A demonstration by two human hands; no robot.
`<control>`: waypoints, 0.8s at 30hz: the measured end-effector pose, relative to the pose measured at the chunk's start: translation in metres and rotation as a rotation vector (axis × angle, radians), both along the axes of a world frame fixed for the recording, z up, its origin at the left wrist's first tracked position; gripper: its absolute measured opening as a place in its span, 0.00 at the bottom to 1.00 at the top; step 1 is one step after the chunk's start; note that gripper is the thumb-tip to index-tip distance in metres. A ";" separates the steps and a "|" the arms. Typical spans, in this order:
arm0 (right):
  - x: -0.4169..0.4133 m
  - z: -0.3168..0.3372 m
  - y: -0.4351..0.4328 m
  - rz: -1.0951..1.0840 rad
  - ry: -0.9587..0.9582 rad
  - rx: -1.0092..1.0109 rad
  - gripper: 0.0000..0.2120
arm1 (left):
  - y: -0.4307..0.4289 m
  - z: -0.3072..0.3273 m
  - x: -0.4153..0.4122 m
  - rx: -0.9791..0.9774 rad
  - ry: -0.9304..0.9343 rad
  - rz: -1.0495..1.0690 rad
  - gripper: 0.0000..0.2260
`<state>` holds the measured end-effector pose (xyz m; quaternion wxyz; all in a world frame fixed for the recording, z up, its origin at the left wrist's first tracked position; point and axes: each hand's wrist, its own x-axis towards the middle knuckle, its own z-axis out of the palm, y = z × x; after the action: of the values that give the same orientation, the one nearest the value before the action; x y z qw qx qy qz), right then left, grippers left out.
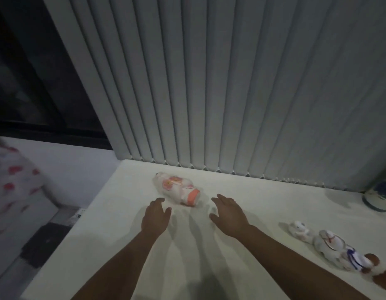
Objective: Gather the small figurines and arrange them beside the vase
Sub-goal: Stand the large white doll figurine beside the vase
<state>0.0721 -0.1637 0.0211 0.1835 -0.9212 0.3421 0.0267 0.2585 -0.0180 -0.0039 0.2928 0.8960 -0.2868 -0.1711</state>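
Observation:
A white vase [177, 189] with pink flowers and an orange end lies on its side on the white tabletop [114, 245], near the back. My left hand [155, 217] hovers just in front of it to the left, fingers apart, holding nothing. My right hand [227, 214] is to the right of the vase's orange end, also open and empty. Several small white figurines stand in a row at the right: a small one [299, 231], a larger one with red trim [329, 242], one with blue stripes [353, 261] and a brown one [380, 276] at the frame edge.
Grey vertical blinds [231, 94] hang behind the table. A blue-and-white jar [380, 197] stands at the far right back. At the left, a dark window and a person's floral sleeve [12, 180] beyond the table's left edge.

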 end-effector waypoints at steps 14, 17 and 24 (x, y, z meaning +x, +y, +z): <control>0.158 0.010 -0.016 -0.052 0.036 0.073 0.29 | -0.008 -0.018 0.102 -0.001 0.365 -0.005 0.20; 0.176 0.009 -0.024 -0.069 0.055 0.137 0.33 | -0.022 -0.018 0.109 -0.029 0.423 -0.009 0.22; 0.200 -0.013 -0.039 -0.051 0.144 0.323 0.33 | -0.058 -0.035 0.123 -0.174 0.711 0.061 0.25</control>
<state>0.2720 -0.2027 0.0078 0.3046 -0.8666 0.3688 0.1424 0.3810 -0.0761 -0.0390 0.4544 0.7602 -0.1539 -0.4380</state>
